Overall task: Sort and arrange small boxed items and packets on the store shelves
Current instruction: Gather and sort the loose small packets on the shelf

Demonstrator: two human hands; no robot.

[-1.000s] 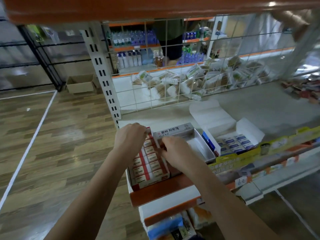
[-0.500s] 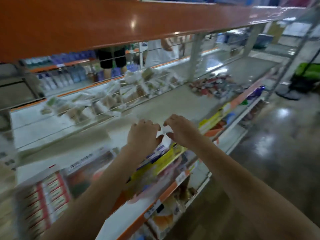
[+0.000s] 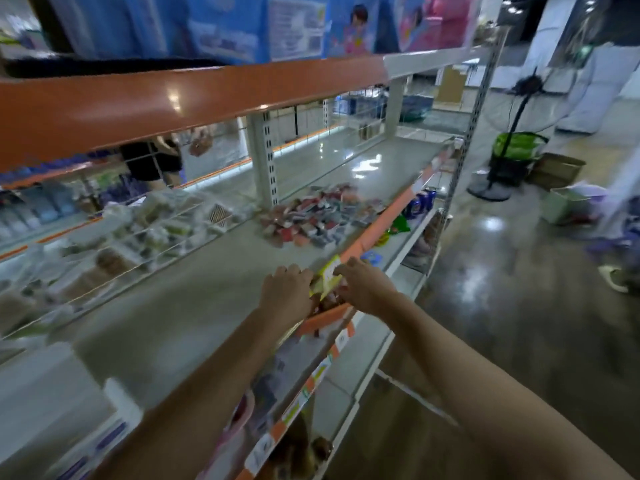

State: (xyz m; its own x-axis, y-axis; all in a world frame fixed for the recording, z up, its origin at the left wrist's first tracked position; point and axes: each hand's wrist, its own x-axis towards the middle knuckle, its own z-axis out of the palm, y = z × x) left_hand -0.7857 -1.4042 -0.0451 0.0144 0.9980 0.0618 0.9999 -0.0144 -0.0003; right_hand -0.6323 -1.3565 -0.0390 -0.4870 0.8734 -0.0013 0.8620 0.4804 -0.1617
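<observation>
Two hands are seen side by side at the front edge of the middle shelf (image 3: 194, 306), both reached out over its orange lip. The left hand (image 3: 287, 289) is curled with knuckles up; the right hand (image 3: 367, 289) is curled likewise, just beside it. Between them a yellow-green strip (image 3: 327, 280), probably a price label or a packet, is lifted at the shelf edge. It appears to be touched by both hands, yet motion blur hides the fingertips, so it cannot be told whether anything is actually gripped or merely pressed.

The things to be sorted, a loose heap of small red, grey and white packets (image 3: 318, 220), lie further along the same shelf, well apart from the hands and near a white upright post (image 3: 263, 161). The heap is scattered rather than lined up, so arranging there is judged not yet done. The hands are held low and close together, seemingly because the strip is being steadied or straightened from both sides at once.

Behind a wire grid (image 3: 145, 233) at the back of the shelf, pale bagged goods (image 3: 152, 216) are stacked on the far side. Beyond the shelf end a standing fan (image 3: 519, 109) and a green bag (image 3: 516, 147) are placed on the glossy floor.
</observation>
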